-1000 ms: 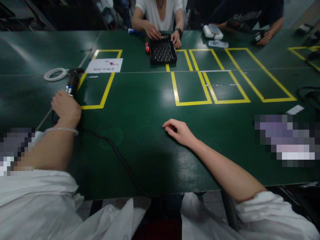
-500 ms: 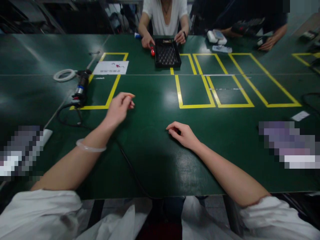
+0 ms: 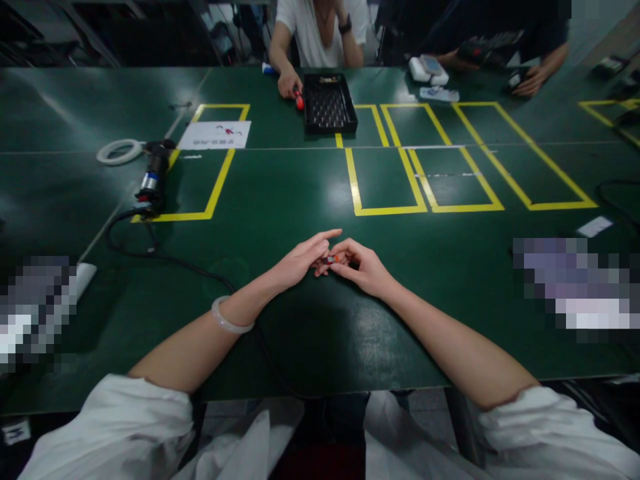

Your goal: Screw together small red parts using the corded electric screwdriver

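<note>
Holding small item (image 3: 330, 259); green yellow-taped tabletop (image 3: 280, 193); people (image 3: 327, 53) opposite.

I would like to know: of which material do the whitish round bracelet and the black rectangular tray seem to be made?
Whitish round bracelet: perhaps stone or plastic, smooth; its pale, milky ring leaves both open.
Black rectangular tray: probably moulded plastic, semi-matte; its uniform black walls suggest this.

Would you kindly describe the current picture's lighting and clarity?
In the head view, glare pales parts of the green table; there, the background is dim and soft, pixelated blocks sit at both sides, and the item between left hand and right hand is too small to identify.
</note>
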A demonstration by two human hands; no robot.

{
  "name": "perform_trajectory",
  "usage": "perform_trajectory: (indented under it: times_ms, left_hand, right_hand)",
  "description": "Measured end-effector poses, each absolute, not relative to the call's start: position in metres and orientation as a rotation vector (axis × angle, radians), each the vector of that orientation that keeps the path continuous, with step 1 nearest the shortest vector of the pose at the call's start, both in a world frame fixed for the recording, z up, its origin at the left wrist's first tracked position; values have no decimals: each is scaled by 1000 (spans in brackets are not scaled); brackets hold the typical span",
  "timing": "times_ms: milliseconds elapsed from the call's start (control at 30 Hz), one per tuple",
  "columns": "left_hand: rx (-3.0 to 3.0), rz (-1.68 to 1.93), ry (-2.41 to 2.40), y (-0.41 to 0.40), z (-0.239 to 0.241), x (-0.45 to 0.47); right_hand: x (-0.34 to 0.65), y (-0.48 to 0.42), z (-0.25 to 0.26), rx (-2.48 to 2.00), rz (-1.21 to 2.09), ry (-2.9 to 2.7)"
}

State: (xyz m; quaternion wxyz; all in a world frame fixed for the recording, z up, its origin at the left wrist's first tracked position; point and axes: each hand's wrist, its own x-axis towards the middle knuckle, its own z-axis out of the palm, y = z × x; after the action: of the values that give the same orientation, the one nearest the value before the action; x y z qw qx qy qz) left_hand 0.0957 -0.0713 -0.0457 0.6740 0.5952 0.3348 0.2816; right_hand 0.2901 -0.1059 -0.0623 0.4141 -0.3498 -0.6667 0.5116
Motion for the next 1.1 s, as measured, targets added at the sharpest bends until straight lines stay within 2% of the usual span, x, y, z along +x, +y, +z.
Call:
perform_trajectory:
  times_ms: [133, 400, 833, 1100]
  left_hand:
    - [1228, 679, 784, -70, -52, 99]
    - [1412, 619, 747, -69, -52, 99]
    - [1461, 566, 735, -68, -49, 98]
    - [1369, 596, 771, -67, -50, 98]
  right_hand:
    - [291, -107, -62, -956, 1147, -1711]
    - [294, -103, -69, -998, 1027, -1756]
    - [297, -102, -66, -1007, 1219, -1611]
    - [296, -101, -70, -1008, 1168, -1613]
